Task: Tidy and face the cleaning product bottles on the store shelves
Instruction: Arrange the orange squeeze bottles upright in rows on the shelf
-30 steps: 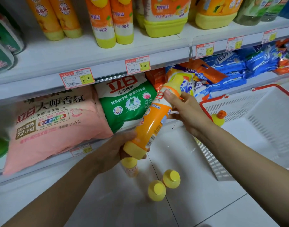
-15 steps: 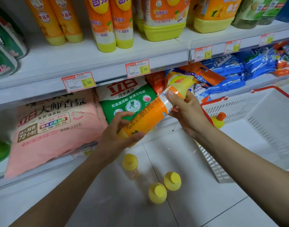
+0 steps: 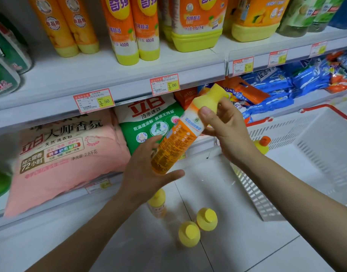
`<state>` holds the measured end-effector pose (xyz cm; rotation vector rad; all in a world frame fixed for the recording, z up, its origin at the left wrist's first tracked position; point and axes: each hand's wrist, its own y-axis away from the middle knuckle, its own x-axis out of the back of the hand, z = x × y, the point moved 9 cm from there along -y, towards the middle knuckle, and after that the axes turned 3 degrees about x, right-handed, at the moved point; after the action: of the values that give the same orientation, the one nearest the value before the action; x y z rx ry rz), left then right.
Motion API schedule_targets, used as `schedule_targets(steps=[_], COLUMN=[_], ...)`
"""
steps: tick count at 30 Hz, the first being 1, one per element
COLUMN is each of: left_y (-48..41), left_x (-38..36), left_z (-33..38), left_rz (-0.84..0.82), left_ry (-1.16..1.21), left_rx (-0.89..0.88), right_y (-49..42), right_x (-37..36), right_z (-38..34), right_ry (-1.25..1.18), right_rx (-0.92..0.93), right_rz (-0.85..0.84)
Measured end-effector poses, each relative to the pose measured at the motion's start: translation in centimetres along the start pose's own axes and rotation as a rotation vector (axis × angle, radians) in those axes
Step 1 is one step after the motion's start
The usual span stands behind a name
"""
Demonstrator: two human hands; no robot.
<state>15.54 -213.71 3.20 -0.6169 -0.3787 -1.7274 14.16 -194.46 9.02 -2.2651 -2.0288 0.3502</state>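
White shop shelving (image 3: 86, 75) fills the wall, with pale floor tiles (image 3: 129, 248) below it. Out in front, an orange bottle (image 3: 174, 148) is up in the air between the two hands, tilted so its yellow cap points up and to the right, in front of the lower shelf's bags. The right hand (image 3: 227, 132) grips it just under the cap, thumb across the front and fingers curled round behind. The left hand (image 3: 145, 171) is spread wide, fingers nearly straight; the thumb lies under the bottle's bottom end and the fingers reach behind it, touching rather than clasping.

Down on the floor stand three yellow-capped bottles (image 3: 189, 233), two close together and one nearer the shelf. To the right a white basket (image 3: 257, 199) with a red rim holds one bottle with an orange cap (image 3: 264, 143).

Behind the hands lie a pink bag (image 3: 70, 154) and a green-and-white bag (image 3: 149, 122). On the upper shelf edge I count five price tags (image 3: 94, 100). Above them stand four slim orange bottles (image 3: 121, 30) in two pairs.
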Motion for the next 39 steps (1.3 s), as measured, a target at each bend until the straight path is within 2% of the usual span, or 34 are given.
schedule_targets(steps=[4,6,10,12,15,17,21,24,26,32,39], left_y=[-1.1,-1.5,-1.4,-0.8,-0.4,-0.7,-1.1,1.5,2.8,4.2,4.6], left_x=[-1.2,-1.3,-3.3,-4.5,-5.9,-5.8,-3.5,-4.3,-4.9,-5.5,-5.8], left_z=[0.8,1.1,1.0,1.1,0.8,0.5,-3.1,-7.1,-9.6,-11.7,-11.2], left_rz=[0.04,0.027,-0.318,-0.468,-0.578,-0.565,-0.414,-0.548,-0.549,-0.318,-0.306], left_ry=[-0.008,0.027,0.273,0.293,0.28,0.227,-0.018,-0.206,-0.208,-0.088,-0.027], left_rx=[-0.031,-0.054,-0.084,-0.086,-0.046,-0.028,0.119,0.137,0.16,0.119,0.064], right_y=[0.1,-0.2,-0.7,-0.7,-0.6,-0.7,-0.3,1.1,2.2,5.8,8.1], right_x=[-0.1,-0.2,0.1,0.2,0.2,0.7,1.5,1.0,0.7,1.3,0.7], right_z=[-1.3,-1.7,-2.6,-2.9,-3.2,-2.8,-1.2,1.3,4.1,12.1,15.0], right_ry=[0.249,0.303,0.215,0.197,0.251,0.306,0.431,0.58,0.633,0.714,0.833], right_rx=[0.073,0.06,0.03,0.05,0.093,0.137,0.194,0.215,0.173,-0.03,-0.106], right_rz=[0.127,0.075,-0.124,-0.188,-0.225,-0.198,-0.177,-0.255,-0.308,-0.426,-0.577])
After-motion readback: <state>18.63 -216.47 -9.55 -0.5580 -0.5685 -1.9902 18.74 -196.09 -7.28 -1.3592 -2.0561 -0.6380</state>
